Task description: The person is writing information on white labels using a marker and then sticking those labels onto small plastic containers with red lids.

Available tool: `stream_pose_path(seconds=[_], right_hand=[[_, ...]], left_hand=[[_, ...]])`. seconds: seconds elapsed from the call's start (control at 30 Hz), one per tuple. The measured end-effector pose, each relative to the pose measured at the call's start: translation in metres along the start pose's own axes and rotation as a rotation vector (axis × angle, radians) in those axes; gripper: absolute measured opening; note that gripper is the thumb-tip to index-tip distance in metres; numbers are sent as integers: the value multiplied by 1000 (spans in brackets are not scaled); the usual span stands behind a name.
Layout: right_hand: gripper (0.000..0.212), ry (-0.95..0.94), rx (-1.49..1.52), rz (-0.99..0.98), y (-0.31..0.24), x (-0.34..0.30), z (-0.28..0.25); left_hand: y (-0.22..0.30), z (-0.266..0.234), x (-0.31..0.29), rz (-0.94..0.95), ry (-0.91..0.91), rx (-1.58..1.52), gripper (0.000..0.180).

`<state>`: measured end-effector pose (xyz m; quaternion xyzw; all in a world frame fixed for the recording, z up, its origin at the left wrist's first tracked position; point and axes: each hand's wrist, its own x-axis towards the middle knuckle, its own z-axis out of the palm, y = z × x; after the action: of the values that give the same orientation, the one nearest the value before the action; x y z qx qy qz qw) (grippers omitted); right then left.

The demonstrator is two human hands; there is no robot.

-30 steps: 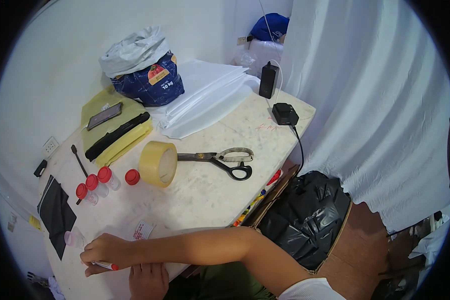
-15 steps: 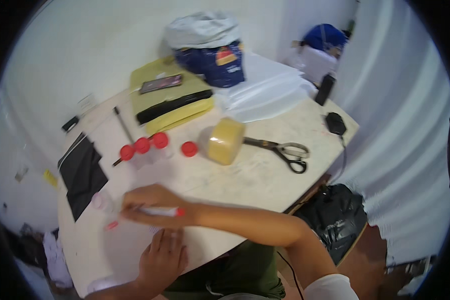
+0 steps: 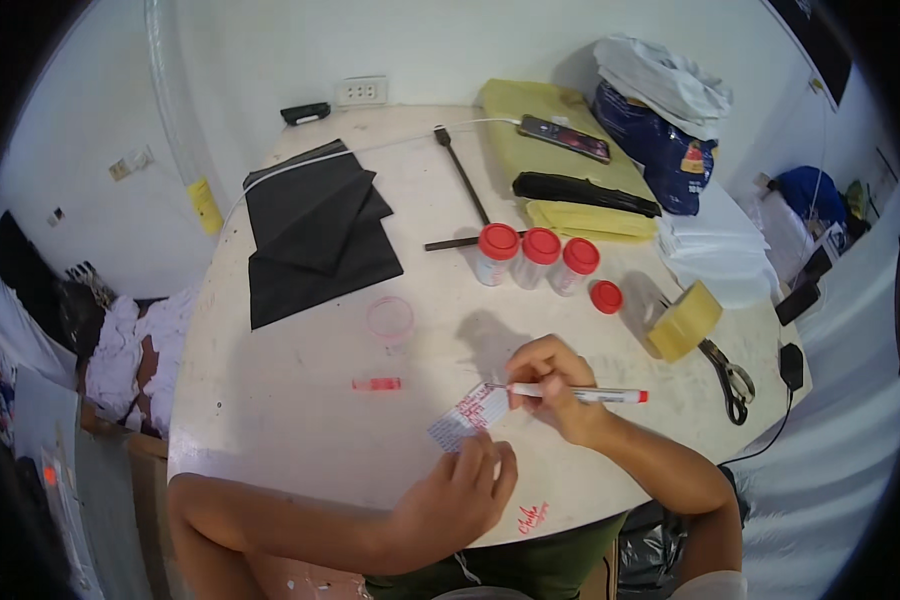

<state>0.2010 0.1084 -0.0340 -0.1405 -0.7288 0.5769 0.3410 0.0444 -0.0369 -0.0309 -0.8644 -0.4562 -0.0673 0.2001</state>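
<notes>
My right hand (image 3: 555,385) grips a white marker (image 3: 610,396) with a red end, its tip at the upper edge of a small slip of paper (image 3: 460,425). Red handwriting covers part of the slip, over rows of fine print. With bent fingers, my left hand (image 3: 460,490) holds down the slip's lower edge. A red marker cap (image 3: 377,384) lies to the left of the slip. Beyond it is a clear round container (image 3: 390,318) with a pinkish rim. Three clear jars (image 3: 538,260) with red lids stand farther back, beside a loose red lid (image 3: 606,297).
Black sheets (image 3: 315,240) lie at the left. A tape roll (image 3: 685,320) and scissors (image 3: 727,385) are at the right. Behind are dark rods (image 3: 462,175), yellow folded bags (image 3: 590,220), a phone (image 3: 565,139), a blue-and-white sack (image 3: 660,130) and white sheets (image 3: 715,245).
The view has swung left. My right hand has brought the marker from near the cap and clear container over to the slip. My left fingers, flatter before, are now bent on the slip's edge.
</notes>
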Motion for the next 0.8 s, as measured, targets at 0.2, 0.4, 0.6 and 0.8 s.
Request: stream_pose_path(seconds=[0.2, 0.4, 0.6, 0.8], right_hand=[[44, 136, 189, 26, 7, 4, 4], [28, -60, -46, -77, 0, 13, 2], [32, -141, 59, 176, -4, 15, 7], [31, -197, -152, 27, -2, 17, -2]], left_hand=[[-5, 2, -9, -5, 51, -45, 33], [-5, -9, -7, -98, -38, -411, 42], [-15, -16, -7, -36, -13, -99, 39], [-13, -9, -1, -23, 17, -139, 37]])
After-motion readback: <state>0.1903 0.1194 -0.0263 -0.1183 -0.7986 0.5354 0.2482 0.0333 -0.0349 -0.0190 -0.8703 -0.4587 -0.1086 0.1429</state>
